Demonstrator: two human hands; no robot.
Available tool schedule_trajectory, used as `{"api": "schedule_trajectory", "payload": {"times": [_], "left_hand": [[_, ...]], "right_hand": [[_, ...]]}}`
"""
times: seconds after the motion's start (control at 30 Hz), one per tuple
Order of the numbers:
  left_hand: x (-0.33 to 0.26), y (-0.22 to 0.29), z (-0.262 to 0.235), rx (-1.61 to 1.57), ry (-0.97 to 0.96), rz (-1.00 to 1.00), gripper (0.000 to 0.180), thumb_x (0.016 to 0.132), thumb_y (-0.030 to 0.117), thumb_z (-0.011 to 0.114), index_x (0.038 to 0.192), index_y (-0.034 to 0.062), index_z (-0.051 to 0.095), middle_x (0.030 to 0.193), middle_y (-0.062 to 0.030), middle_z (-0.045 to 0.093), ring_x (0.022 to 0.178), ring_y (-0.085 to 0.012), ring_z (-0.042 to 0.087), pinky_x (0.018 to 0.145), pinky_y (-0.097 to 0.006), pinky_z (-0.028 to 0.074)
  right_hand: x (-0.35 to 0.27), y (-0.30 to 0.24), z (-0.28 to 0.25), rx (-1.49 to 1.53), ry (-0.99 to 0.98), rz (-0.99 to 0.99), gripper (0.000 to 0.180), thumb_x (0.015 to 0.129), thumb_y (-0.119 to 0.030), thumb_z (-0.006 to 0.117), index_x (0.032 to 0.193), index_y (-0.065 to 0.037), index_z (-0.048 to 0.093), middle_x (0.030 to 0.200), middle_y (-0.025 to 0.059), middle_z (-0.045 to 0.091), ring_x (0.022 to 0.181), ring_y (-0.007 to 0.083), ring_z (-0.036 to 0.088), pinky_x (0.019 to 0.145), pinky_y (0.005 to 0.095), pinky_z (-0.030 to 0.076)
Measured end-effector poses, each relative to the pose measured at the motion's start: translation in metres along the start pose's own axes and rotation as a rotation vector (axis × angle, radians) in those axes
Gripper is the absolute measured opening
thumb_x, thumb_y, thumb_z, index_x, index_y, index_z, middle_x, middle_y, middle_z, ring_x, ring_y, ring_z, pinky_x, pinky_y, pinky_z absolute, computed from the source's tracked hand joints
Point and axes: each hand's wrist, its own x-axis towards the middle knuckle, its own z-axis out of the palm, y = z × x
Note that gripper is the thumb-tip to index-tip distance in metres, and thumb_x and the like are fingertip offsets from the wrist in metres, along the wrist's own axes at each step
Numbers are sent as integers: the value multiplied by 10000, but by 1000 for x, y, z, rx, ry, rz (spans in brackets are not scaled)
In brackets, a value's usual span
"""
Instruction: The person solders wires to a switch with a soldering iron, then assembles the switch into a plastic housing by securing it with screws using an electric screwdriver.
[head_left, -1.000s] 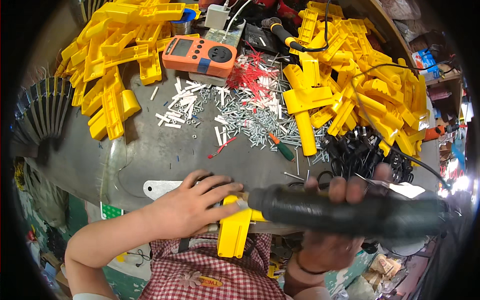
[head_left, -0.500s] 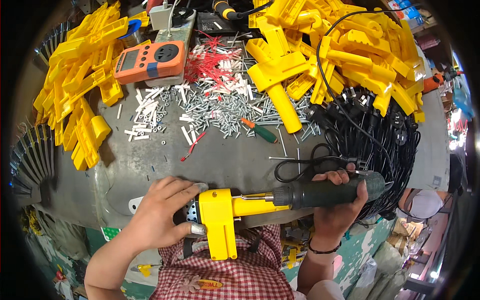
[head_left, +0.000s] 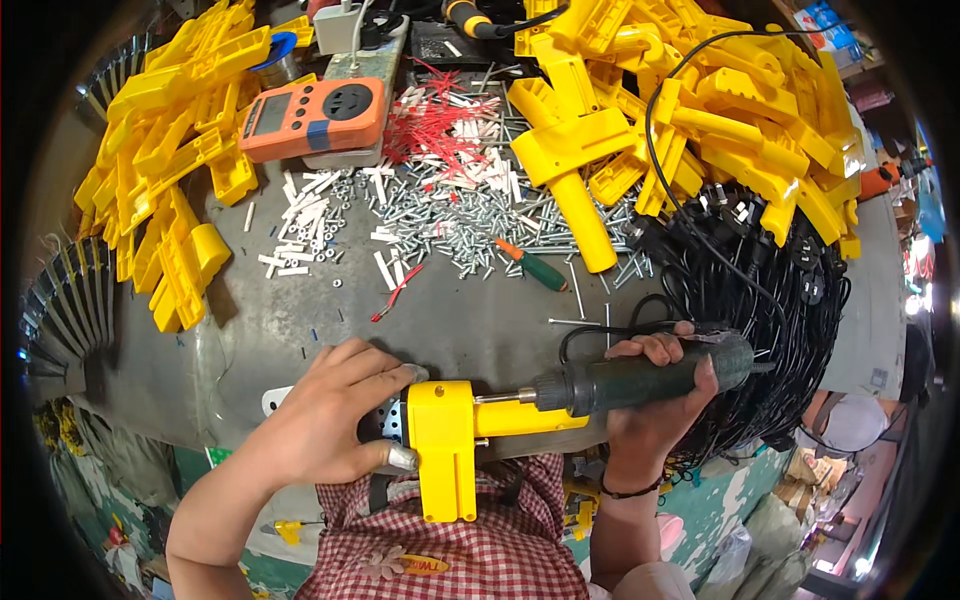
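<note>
My left hand [head_left: 345,415] grips a perforated metal piece [head_left: 392,420] at the left end of a yellow plastic housing [head_left: 442,450], its fingers and thumb closed round it. The housing lies at the table's near edge, its handle pointing right. In my right hand [head_left: 660,385] is a dark electric screwdriver [head_left: 640,380], held level with its bit pointing left. The bit meets the right side of the housing's yellow head, above the handle. A screw [head_left: 482,442] sticks out of that same side, lower down. What the bit's tip turns is too small to make out.
Loose screws [head_left: 450,225], white sleeves and red wires lie mid-table, beside a green-and-orange hand screwdriver [head_left: 535,265]. Yellow housings heap up at left [head_left: 170,180] and right [head_left: 720,110]. Black cables [head_left: 760,310] pile at right. An orange meter [head_left: 315,115] stands behind.
The screwdriver and my right hand have shifted slightly left, bringing the bit closer to the housing. The view has moved a little. My left hand keeps its grip.
</note>
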Motion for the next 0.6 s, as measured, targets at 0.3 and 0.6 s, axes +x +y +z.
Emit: {"api": "schedule_trajectory", "payload": {"times": [0.3,0.6], "left_hand": [[-2,-18,-1,-134,309,-181,373,689,130,723,995,51,526,972,-106,549,939,-286,535,822,-326,439],[17,-38,-22,620,314,54,188,681,7,579,853,50,517,849,-97,552,839,-271,548,707,-348,469]], "right_hand": [[-4,2,-5,-67,-32,-20,387,839,-330,547,1151,-118,460,846,-4,482,827,130,484,875,368,393],[-8,1,4,-84,-70,-24,387,836,-260,571,1159,-83,450,859,6,456,840,134,475,881,351,391]]}}
